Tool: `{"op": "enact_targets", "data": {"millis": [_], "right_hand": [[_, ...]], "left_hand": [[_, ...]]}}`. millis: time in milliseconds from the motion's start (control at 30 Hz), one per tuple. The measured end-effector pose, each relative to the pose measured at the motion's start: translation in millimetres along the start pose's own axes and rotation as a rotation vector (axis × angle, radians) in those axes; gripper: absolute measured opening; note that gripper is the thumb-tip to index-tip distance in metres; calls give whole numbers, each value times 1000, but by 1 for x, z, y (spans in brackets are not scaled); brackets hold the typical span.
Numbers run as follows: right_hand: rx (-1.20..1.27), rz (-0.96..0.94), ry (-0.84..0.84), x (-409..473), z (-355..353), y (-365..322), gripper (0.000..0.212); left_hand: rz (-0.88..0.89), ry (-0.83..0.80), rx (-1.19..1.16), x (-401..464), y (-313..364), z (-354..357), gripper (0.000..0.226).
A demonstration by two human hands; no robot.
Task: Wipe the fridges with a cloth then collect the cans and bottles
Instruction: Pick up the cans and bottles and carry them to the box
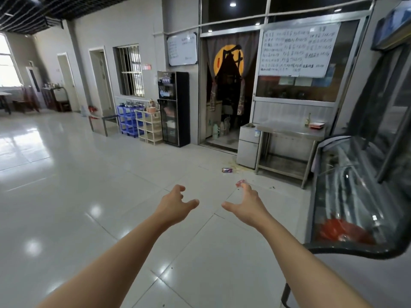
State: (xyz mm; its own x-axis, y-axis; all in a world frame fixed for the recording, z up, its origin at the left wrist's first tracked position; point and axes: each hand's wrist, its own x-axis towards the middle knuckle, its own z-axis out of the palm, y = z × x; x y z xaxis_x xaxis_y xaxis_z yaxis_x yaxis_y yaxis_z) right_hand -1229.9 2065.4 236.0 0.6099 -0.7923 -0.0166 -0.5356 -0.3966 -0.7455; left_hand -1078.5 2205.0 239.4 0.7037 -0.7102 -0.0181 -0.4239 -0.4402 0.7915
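Left hand: we see our left hand [178, 202] stretched out over the tiled floor [89, 196], fingers loosely spread, grasping nothing.
Right hand: our right hand [248, 204] reaches forward too, fingers relaxed and parted, holding nothing.
Red can: a crushed red can [240, 182] lies on the floor just beyond our right fingertips; whether they touch it we cannot tell.
Purple can: a purple can [227, 170] lies on its side farther ahead, near the small fridge [248, 147] beside the steel table [289, 127].
Display fridge: a glass-topped display fridge [355, 196] stands to our right.
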Motion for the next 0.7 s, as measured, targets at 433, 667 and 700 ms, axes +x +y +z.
{"op": "enact_targets", "data": {"millis": [433,667,700], "right_hand": [[-32,59,21,266,13,-19,82],[-36,97,130,416,32,-36,84],[-27,107,146,437,34,-39,83]], "left_hand": [[-3,-53,-29,266,5,1,65],[52,-112,-28,438,-2,-10,65],[62,-132,-20,464,-1,-11,65]]}}
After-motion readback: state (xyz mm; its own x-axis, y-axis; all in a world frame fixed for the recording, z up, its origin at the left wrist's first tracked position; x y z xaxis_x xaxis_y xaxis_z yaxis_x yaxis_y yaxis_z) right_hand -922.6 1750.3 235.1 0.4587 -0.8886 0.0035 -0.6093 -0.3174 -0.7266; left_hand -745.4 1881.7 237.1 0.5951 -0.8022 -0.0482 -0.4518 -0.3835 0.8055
